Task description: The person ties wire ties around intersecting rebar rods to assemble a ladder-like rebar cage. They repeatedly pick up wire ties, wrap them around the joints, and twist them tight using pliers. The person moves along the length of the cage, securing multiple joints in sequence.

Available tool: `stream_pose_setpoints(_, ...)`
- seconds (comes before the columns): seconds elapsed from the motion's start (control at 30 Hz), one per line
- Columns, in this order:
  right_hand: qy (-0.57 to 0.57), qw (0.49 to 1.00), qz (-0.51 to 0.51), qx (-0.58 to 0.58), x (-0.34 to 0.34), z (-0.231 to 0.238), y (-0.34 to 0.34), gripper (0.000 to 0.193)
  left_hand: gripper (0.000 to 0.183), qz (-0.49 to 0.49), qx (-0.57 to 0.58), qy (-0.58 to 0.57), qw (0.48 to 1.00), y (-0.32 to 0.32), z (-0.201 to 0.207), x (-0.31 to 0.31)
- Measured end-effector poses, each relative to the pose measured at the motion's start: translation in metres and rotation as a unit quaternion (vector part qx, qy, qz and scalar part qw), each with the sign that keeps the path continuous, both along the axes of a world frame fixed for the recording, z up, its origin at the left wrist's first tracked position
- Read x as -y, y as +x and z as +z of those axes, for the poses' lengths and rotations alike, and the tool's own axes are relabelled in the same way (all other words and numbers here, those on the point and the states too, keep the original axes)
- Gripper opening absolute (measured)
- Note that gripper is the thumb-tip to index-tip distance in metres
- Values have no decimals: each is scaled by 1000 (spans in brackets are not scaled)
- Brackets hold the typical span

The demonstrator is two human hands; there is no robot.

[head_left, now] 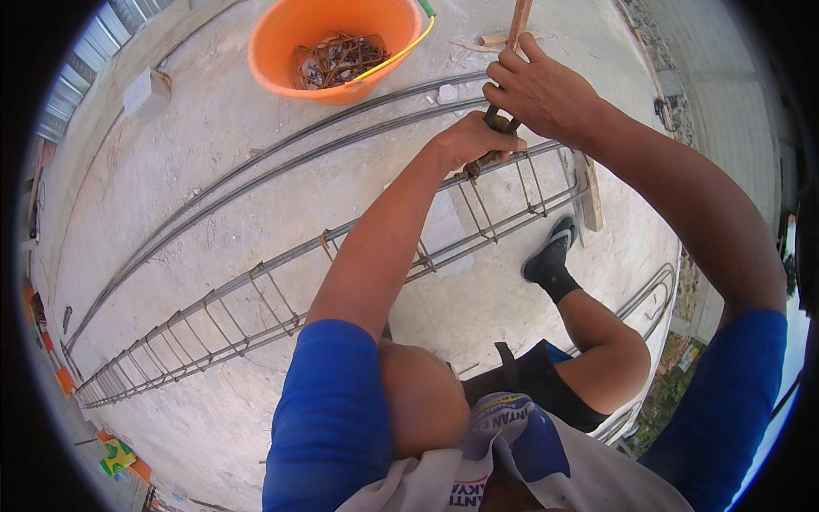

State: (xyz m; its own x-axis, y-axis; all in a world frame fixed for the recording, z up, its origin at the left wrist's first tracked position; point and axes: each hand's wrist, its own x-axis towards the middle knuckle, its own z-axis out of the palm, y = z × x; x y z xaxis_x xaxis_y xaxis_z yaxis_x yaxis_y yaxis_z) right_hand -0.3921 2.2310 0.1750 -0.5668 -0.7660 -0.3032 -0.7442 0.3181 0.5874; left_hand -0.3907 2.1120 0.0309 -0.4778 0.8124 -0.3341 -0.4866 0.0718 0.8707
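Observation:
Both my hands are at the upper edge of a long rebar cage [256,282], near its right end. My left hand [478,141] is closed around a dark metal hand tool [502,121], right where the tool meets the top bar. Just above it, my right hand [546,92] is also closed on the tool, its fingers bent. A brown bar [517,21] sticks up beyond the right hand. It lies in line with the tool, but I cannot tell whether they are one piece. Fingers hide most of the tool's shape. Thin stirrups [478,209] join the cage's long bars.
An orange bucket [281,81] with rusty wire scraps stands beyond the cage. Long loose bars [196,200] curve between them. A wooden block [589,192] lies by the cage's right end, near my shoe [553,249]. Bent bars [653,294] rest at the right.

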Motion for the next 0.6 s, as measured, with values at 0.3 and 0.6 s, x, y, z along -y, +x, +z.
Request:
stream_pose_setpoints(0.3,-35,970,-240,-15,-25,6,117,15,41,-201,-243,-48,948,27,1,-28)
stream_pose_setpoints(0.6,111,867,-403,271,3,30,18,22,52,67,-220,-56,972,38,10,-6)
